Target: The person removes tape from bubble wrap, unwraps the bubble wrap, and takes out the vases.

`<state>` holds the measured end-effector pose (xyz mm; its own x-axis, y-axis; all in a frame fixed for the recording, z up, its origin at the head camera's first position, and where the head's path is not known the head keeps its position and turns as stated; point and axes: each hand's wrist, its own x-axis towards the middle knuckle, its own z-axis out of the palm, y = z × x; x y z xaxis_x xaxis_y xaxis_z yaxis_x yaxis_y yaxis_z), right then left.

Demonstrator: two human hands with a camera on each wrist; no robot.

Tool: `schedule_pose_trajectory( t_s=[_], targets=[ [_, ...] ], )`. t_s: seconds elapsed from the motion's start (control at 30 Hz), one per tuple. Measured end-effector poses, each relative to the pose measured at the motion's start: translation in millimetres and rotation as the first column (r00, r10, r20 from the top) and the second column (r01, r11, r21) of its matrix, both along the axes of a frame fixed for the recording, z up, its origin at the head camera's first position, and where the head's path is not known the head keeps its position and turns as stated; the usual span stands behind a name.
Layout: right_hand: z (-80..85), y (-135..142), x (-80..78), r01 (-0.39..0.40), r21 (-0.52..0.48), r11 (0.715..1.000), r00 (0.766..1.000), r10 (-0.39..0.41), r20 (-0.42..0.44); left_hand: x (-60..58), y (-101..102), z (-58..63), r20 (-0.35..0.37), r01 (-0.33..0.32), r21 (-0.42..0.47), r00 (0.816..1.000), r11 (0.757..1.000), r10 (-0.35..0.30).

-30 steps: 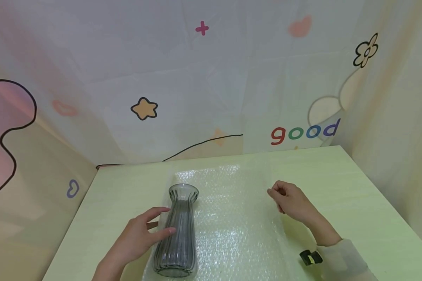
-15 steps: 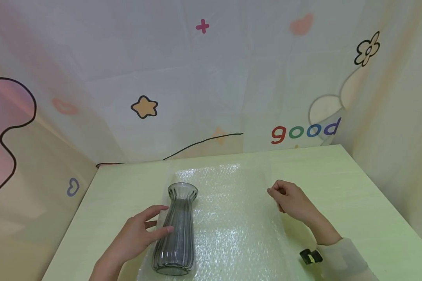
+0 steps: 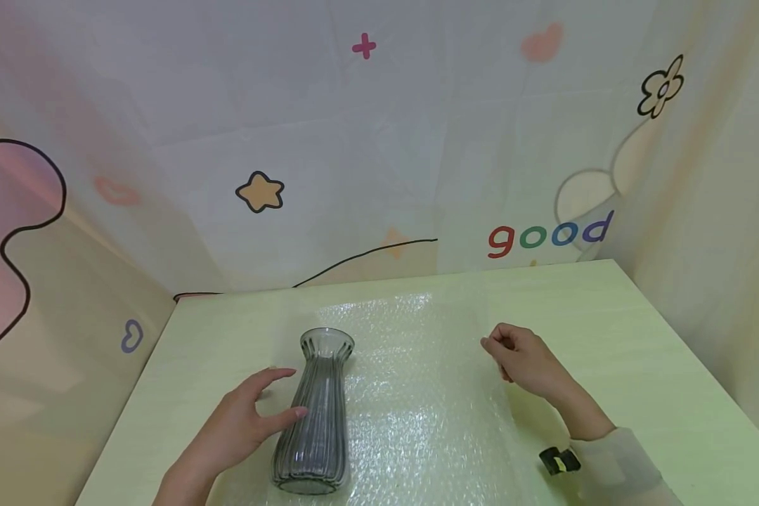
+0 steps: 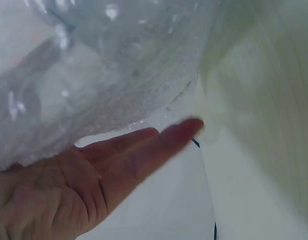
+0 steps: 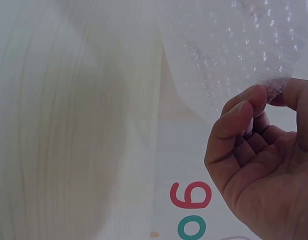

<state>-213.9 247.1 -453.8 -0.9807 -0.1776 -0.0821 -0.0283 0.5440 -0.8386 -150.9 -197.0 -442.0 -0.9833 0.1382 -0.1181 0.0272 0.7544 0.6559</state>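
Observation:
A ribbed, grey-tinted glass vase (image 3: pixel 316 422) lies on a sheet of clear bubble wrap (image 3: pixel 417 422), its flared mouth toward the back wall. My left hand (image 3: pixel 243 422) is at the vase's left side, thumb tip at the glass, index finger stretched toward the neck. In the left wrist view, its fingers (image 4: pixel 159 150) are fairly straight against bubble wrap (image 4: pixel 129 75); whether the thumb touches the vase through the film, I cannot tell. My right hand (image 3: pixel 528 362) pinches the sheet's right edge between thumb and index finger, as the bubble wrap (image 5: pixel 276 87) in the right wrist view shows.
A pale green-yellow table (image 3: pixel 639 351) carries the sheet. Printed curtains (image 3: pixel 379 140) enclose its back and sides. A small black object with a yellow mark (image 3: pixel 559 461) sits by my right sleeve (image 3: pixel 623 467).
My left hand has shifted slightly left, its fingers loosening and spreading. The wrap's left edge now extends farther left, and the vase has moved slightly left. My right hand stays in place.

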Motion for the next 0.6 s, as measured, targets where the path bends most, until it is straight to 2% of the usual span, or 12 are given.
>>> schedule_pose_trajectory(
  t_s=[0.2,0.37,0.5,0.6],
  targets=[
    [-1.3,0.4,-0.6,-0.002,0.0,1.0,1.0,0.002,-0.001,0.9,-0.2,0.9,-0.079,0.045,-0.131,0.995,0.99,-0.055],
    [-1.9,1.1,-0.6,-0.001,0.005,1.0,1.0,0.001,-0.004,2.3,0.9,1.8,-0.189,0.076,-0.215,0.975,0.974,-0.118],
    [-2.4,1.9,-0.7,-0.004,0.007,1.0,1.0,0.004,-0.007,2.9,2.9,2.7,-0.25,0.124,-0.237,0.951,0.964,-0.184],
    [-2.2,2.2,-0.7,-0.003,0.012,1.0,1.0,0.003,-0.01,5.3,5.3,6.6,-0.244,0.15,-0.231,0.947,0.961,-0.207]
  ],
)
